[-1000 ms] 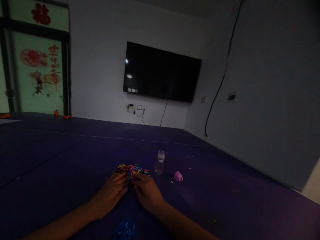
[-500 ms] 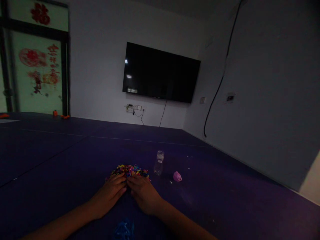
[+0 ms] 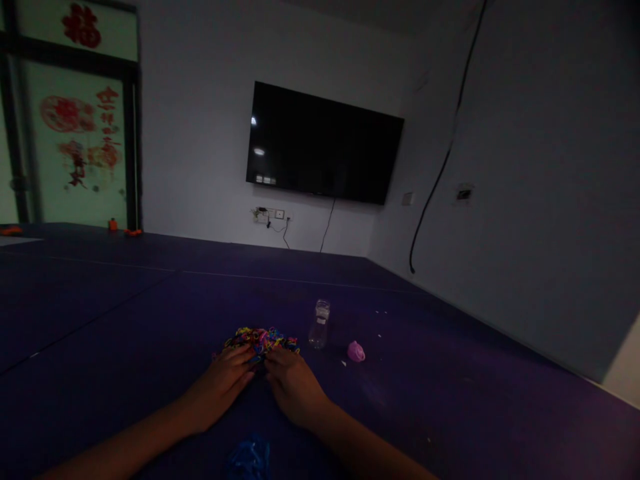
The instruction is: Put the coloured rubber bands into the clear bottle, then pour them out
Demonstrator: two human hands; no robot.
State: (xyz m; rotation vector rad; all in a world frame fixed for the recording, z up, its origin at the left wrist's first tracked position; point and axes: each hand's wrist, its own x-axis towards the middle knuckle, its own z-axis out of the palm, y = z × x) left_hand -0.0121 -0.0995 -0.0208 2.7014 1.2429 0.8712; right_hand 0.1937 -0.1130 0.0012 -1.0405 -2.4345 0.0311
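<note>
A heap of thin, many-coloured loops, which look like elastic hair ties (image 3: pixel 260 338), lies on the purple surface (image 3: pixel 165 320). At its near left side, my left hand (image 3: pixel 227 377) rests with fingers stretched out over the edge. My right hand (image 3: pixel 295 383) touches the near right edge, its fingers extended and partly bent over the loops. Some fingertips are hard to make out in the dim light. A clear bottle (image 3: pixel 319 325) without a lid stands just beyond my right hand. To its right is a pink, rounded lid-like piece (image 3: pixel 355 351).
Crumpled blue plastic (image 3: pixel 249 458) lies close to me between my forearms. Small white scraps (image 3: pixel 343 363) are scattered near the pink piece. Orange objects (image 3: pixel 113 225) sit at the far left by the door. A television (image 3: pixel 325 143) hangs on the far wall.
My right hand has shifted slightly to the right, widening the gap between my hands. My left hand stays nearly in place. The view has moved slightly.
</note>
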